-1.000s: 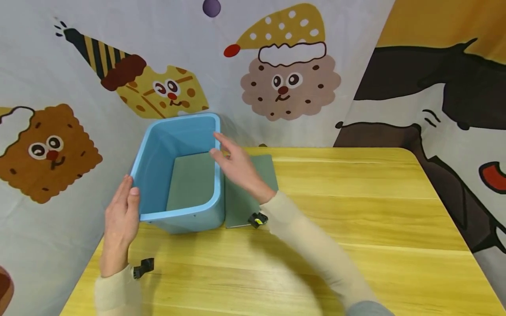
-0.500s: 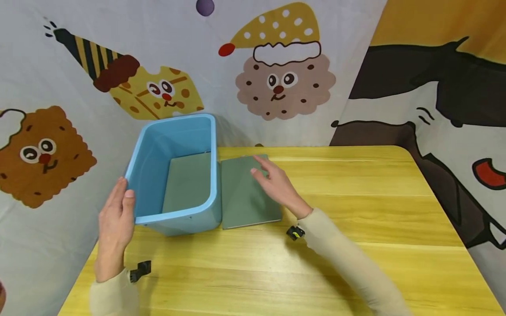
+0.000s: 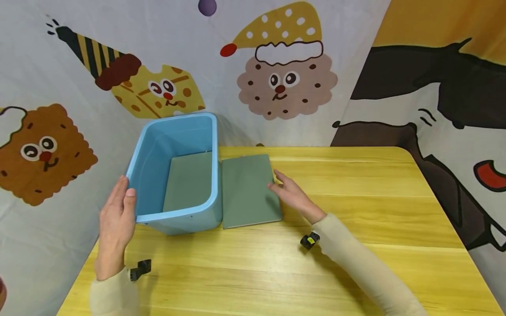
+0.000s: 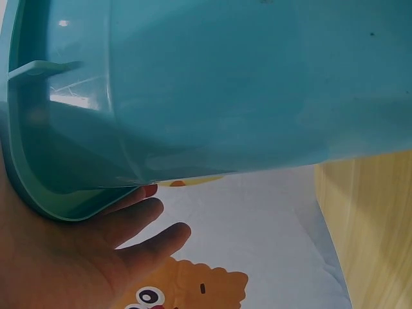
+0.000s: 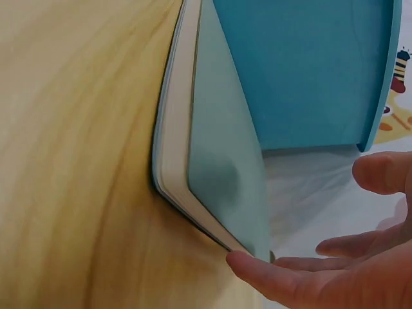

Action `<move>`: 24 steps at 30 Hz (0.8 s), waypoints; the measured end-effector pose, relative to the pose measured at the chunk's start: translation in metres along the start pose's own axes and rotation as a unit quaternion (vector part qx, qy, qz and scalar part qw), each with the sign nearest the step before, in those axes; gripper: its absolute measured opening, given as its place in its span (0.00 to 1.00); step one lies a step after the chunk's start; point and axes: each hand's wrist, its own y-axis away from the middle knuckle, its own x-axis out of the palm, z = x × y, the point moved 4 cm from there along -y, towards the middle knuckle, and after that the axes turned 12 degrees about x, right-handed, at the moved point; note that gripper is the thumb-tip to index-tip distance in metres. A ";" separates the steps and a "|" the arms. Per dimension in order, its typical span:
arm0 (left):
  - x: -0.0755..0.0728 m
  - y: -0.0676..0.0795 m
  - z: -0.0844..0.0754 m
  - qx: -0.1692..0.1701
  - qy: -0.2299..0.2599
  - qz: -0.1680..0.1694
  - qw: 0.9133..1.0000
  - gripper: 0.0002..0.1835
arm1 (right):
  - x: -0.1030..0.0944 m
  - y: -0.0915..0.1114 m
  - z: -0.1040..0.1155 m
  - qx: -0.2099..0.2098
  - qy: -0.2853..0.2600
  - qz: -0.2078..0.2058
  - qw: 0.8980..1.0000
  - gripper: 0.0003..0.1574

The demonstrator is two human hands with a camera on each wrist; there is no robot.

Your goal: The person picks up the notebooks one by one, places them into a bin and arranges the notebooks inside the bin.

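A blue plastic bin (image 3: 216, 175) stands on the left part of the table, with a green notebook (image 3: 189, 182) lying flat on its floor. My left hand (image 3: 117, 217) rests against the bin's left rim, fingers extended along the outside, as the left wrist view also shows. A second green notebook (image 3: 249, 193) lies closed just right of the bin. Beside its right edge is my right hand (image 3: 293, 195), with fingers spread and nothing held. In the right wrist view, a fingertip (image 5: 241, 261) is right at the corner of this notebook (image 5: 225, 148), whose pale page edges show.
The wooden table (image 3: 356, 210) extends to the right and toward the front. Behind it hangs a cloth (image 3: 229, 87) printed with cartoon food, close to the bin's back. Each wrist carries a small black camera mount (image 3: 310, 240).
My right hand has moved from the bin's right rim, rightward across the outer notebook to its right edge, uncovering the notebook. The left hand stays at the bin's left rim.
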 end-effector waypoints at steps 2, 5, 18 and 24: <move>0.000 0.000 0.000 -0.001 -0.001 0.002 1.000 0.38 | 0.003 -0.001 -0.003 0.009 -0.015 0.010 1.000 0.49; 0.001 0.000 -0.001 -0.004 -0.003 0.003 1.000 0.39 | 0.006 -0.004 -0.007 0.024 -0.023 0.017 0.999 0.50; 0.000 0.000 0.000 -0.002 -0.001 0.005 1.000 0.39 | 0.005 -0.022 -0.015 0.134 -0.187 0.007 0.973 0.53; 0.000 0.001 0.000 0.002 0.005 0.002 1.000 0.39 | 0.001 -0.028 -0.018 0.137 -0.241 0.018 0.961 0.52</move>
